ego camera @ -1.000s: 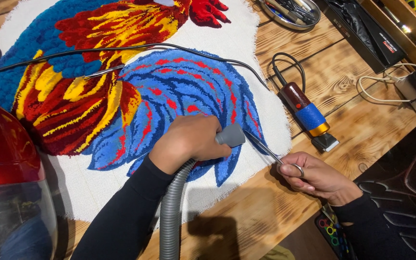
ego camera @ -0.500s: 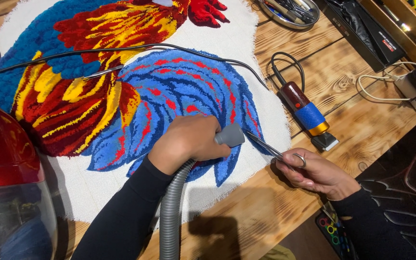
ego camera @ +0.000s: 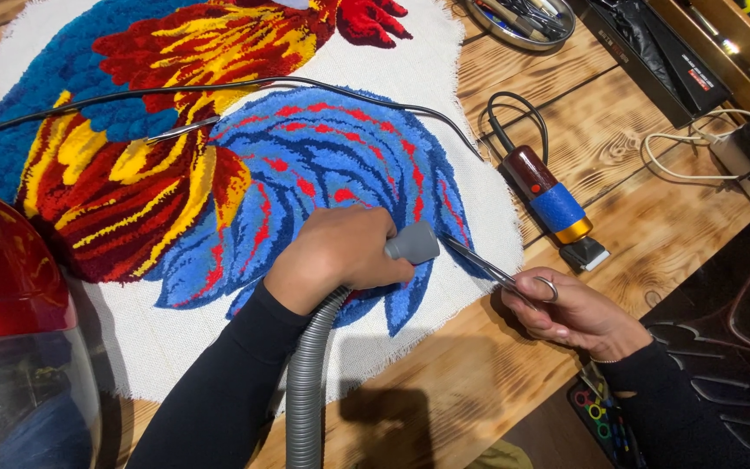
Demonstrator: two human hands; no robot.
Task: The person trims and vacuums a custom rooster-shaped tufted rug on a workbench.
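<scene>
At rug edge (ego camera: 479, 252), scissors (ego camera: 492, 271) meet hose nozzle (ego camera: 411, 243).

Head camera looks steeply down, close over the wooden table (ego camera: 653, 226).

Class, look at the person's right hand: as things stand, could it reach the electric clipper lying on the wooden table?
Probably yes: the clipper lies just beyond the right hand over bare table, but the hand holds scissors.

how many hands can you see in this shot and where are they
2. The left hand grips the grey hose nozzle on the blue rug edge; the right hand holds scissors just right of it, over the table.
</scene>
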